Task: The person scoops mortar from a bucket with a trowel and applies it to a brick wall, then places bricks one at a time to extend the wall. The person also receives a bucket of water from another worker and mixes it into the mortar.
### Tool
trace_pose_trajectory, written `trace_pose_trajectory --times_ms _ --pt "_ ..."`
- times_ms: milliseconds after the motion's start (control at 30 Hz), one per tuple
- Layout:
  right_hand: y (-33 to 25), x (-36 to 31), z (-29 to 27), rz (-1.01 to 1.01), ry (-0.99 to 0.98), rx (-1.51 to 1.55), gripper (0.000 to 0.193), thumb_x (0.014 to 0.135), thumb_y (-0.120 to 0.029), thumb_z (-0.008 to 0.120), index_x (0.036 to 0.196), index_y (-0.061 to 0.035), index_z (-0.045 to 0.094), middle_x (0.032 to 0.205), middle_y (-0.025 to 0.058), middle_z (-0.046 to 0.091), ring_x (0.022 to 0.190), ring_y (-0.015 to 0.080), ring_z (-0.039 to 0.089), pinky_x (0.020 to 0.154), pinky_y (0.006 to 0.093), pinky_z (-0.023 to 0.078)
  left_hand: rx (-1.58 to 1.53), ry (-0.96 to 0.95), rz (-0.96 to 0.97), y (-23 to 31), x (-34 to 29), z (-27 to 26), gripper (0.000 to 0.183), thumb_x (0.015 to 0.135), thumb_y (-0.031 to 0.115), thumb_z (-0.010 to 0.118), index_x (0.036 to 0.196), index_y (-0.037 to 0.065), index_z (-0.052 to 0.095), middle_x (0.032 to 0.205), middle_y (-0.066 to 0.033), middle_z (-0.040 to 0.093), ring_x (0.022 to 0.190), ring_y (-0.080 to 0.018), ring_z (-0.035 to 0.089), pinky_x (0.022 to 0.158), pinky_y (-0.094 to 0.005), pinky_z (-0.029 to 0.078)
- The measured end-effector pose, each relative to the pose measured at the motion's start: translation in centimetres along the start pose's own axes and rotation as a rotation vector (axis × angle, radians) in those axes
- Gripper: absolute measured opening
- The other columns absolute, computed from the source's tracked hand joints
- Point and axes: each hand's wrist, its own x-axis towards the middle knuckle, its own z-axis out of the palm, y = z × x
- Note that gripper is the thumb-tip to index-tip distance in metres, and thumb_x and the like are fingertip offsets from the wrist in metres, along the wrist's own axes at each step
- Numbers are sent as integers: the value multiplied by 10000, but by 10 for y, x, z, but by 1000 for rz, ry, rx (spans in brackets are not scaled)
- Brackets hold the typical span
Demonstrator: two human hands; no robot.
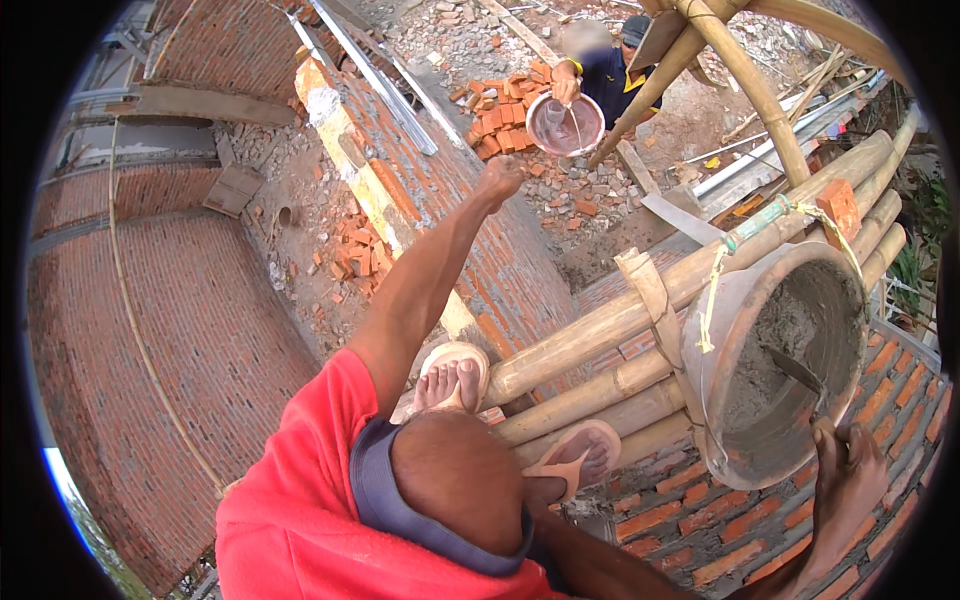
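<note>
My right hand [850,465] is closed around the handle end of a trowel [797,372], at the near rim of a round bucket [700,345]. The trowel's blade reaches into grey wet mortar [778,335] inside the tilted bucket. Out ahead and to the left, my left hand [500,180] is stretched over the brick wall with its fingers curled; whether anything is in them is hidden. Beyond it, a co-worker [612,95] below holds up a pinkish bucket [566,126] by its top. A small gap shows between my left hand and that bucket.
My sandaled feet [450,375] rest by a platform of bamboo poles [600,340]. More bamboo [745,85] slants overhead. A loose brick [838,208] sits on the poles behind the mortar bucket. Below lie piled bricks [503,112] and rubble. A tall brick wall [160,350] stands left.
</note>
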Motion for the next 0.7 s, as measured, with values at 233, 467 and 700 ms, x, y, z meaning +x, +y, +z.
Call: trace_pose_trajectory --times_ms 233,467,700 --pt "0 -2 -1 -59 25 -75 236 767 -128 833 851 -23 639 799 110 655 696 348 632 620 429 472 -207 -27 -170 -5 45 25 344 960 274 682 1191 21 656 995 -89 626 911 -229 577 792 -449 479" --pt "1 5 -3 11 10 -23 294 699 -161 856 767 -46 594 700 98 587 626 307 600 573 425 436 -484 -178 -269 -32 70 69 730 978 332 662 1525 -30 342 1598 -297 266 1497 -434 237 1177 -634 280" --pt "5 2 -5 58 19 -52 316 684 -183 864 755 -56 584 678 91 591 605 299 603 554 426 418 -611 -471 -371 -65 65 84 862 985 525 574 1577 -14 255 1669 -213 181 1555 -342 128 1249 -550 76"
